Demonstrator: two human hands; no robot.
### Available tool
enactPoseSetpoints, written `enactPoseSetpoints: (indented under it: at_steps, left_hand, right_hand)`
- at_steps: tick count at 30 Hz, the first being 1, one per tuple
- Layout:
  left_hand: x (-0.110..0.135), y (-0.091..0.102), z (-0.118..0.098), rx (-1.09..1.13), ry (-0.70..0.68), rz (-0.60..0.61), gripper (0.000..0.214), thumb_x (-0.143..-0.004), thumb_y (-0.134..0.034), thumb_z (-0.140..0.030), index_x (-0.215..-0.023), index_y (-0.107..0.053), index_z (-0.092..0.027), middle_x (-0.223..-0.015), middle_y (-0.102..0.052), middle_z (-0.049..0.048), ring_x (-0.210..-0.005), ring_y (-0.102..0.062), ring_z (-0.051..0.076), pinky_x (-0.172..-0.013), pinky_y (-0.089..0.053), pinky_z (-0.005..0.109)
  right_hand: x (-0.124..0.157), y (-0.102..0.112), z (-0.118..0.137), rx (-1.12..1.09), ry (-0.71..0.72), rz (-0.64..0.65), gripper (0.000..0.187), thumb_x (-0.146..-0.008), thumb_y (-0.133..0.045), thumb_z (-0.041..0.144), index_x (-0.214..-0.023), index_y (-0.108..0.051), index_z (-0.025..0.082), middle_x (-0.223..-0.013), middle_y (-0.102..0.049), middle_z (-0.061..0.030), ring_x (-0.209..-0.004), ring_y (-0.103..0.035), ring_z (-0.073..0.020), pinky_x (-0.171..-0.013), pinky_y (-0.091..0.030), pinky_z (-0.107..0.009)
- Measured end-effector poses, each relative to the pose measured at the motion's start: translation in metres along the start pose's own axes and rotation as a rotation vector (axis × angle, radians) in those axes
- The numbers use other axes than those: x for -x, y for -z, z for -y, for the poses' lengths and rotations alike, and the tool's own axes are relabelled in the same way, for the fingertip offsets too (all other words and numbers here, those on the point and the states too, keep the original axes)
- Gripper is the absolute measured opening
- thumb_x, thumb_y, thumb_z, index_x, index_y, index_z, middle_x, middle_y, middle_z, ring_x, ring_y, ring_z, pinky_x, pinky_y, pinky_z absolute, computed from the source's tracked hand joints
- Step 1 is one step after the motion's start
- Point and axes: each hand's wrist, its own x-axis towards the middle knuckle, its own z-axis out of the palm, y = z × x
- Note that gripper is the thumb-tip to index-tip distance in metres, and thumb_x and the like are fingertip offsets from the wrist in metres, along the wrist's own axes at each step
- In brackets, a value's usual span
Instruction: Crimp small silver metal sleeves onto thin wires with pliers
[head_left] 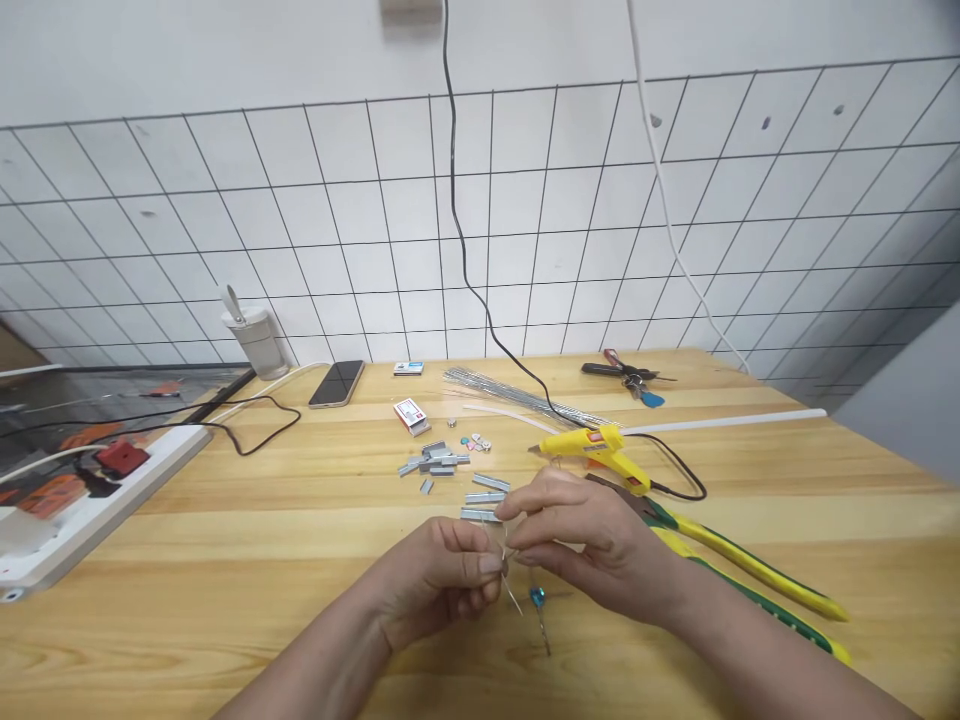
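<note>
Close in front of me, both hands meet over the table (247, 630). My left hand (442, 570) is closed, with thumb and forefinger pinching a thin metal wire (513, 597) whose free end sticks out downward. Fingertips of my right hand (600, 540) press together on the same wire, just right of the left thumb. Below the right fingers lies a small twisted wire piece with a shiny blue bead (537, 597). Several strips of staples (487, 497) lie just beyond my hands, and a looser heap of staples (435, 460) sits farther left.
To the right are a yellow glue gun (600, 445) and large yellow-green pliers (757, 565). Behind lie a bundle of wires (517, 393), small boxes (412, 416), a phone (337, 384) and keys (636, 380). A power strip (142, 490) with cables runs along the left.
</note>
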Motion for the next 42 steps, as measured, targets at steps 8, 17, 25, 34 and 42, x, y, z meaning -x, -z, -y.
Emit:
enactPoseSetpoints:
  at_steps: [8,17,25,34,42]
  left_hand:
    - [0.002,-0.005,0.001,0.007,0.028,0.044,0.024,-0.053,-0.078,-0.028,-0.05,-0.061,-0.011,-0.044,-0.056,-0.0008,-0.035,-0.042,0.003,-0.036,-0.023,0.016]
    - [0.003,-0.008,0.0,-0.136,-0.056,-0.063,0.024,-0.053,-0.078,-0.031,-0.054,-0.063,-0.013,-0.045,-0.057,-0.0009,-0.039,-0.042,0.004,-0.041,-0.023,0.018]
    - [0.005,-0.017,-0.005,-0.428,-0.247,-0.238,0.022,-0.061,-0.07,-0.033,-0.054,-0.063,-0.013,-0.051,-0.057,0.0001,-0.048,-0.043,0.008,-0.049,-0.031,0.022]
    - [-0.004,-0.015,0.0,-0.439,-0.277,-0.359,0.023,-0.059,-0.07,-0.034,-0.052,-0.061,-0.014,-0.049,-0.056,-0.0003,-0.048,-0.043,0.009,-0.05,-0.031,0.022]
    - [0.002,-0.004,-0.005,-0.094,-0.12,-0.212,0.028,-0.053,-0.078,-0.034,-0.056,-0.062,-0.012,-0.049,-0.055,-0.0009,-0.045,-0.041,0.006,-0.047,-0.025,0.02]
  right_hand:
    - [-0.002,-0.001,0.005,-0.086,-0.024,0.029,0.01,-0.082,-0.054,0.018,-0.082,-0.064,0.019,-0.072,-0.063,-0.0019,-0.069,-0.054,-0.0103,-0.066,-0.043,-0.024]
    - [-0.002,-0.004,0.008,-0.109,-0.207,0.085,0.019,-0.084,-0.05,0.023,-0.075,-0.065,0.019,-0.064,-0.06,-0.0018,-0.062,-0.052,-0.0104,-0.056,-0.042,-0.022]
    - [-0.002,-0.015,0.01,-0.134,-0.537,0.047,0.016,-0.077,-0.053,0.02,-0.067,-0.066,0.018,-0.062,-0.059,-0.001,-0.057,-0.05,-0.01,-0.052,-0.039,-0.022]
    - [-0.005,-0.022,0.0,-0.397,-0.894,0.019,0.018,-0.074,-0.056,0.03,-0.071,-0.066,0.015,-0.063,-0.063,-0.0014,-0.059,-0.054,-0.0123,-0.055,-0.043,-0.023]
    - [0.006,0.0,-0.007,0.127,-0.12,-0.008,0.028,-0.084,-0.047,0.018,-0.108,-0.058,0.027,-0.111,-0.055,-0.0079,-0.1,-0.051,-0.0167,-0.081,-0.046,-0.033]
